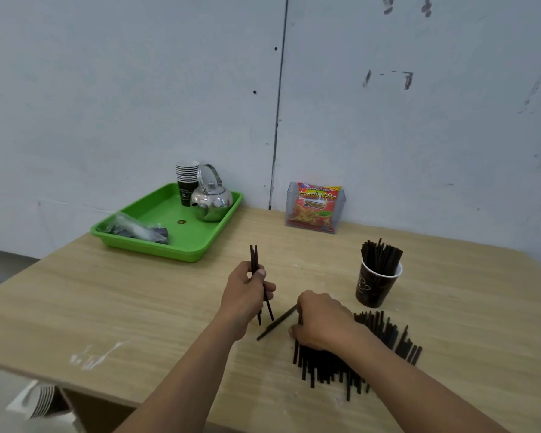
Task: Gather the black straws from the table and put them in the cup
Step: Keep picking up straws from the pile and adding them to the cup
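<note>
Straws, black and thin, lie in three places on the wooden table (138, 307): a loose pile (356, 360) near the front edge, a small bunch held upright, and a batch already standing in the dark paper cup (376, 284) just behind the pile. The left hand (242, 295) is closed around a few straws (254, 260), gripping them near the middle so that the ends stick out above and below the fist. The right hand (320, 321) rests on the near-left edge of the pile, fingers curled down and pinching at one or two straws; a single straw (277, 323) slants away from under the fingertips, though whether it is truly gripped cannot be told. These straws look very light, stiff enough to stand in the cup, smooth, and prone to roll or scatter when nudged. They are best taken near mid-length, several together, and kept parallel so the bunch drops into the cup cleanly. The cup itself appears light and partly full, so a careless push could tip it. Farther back stand a green tray (132, 242) with a kettle (211, 201) and stacked cups (186, 179), and a snack packet (316, 207) against the wall.
</note>
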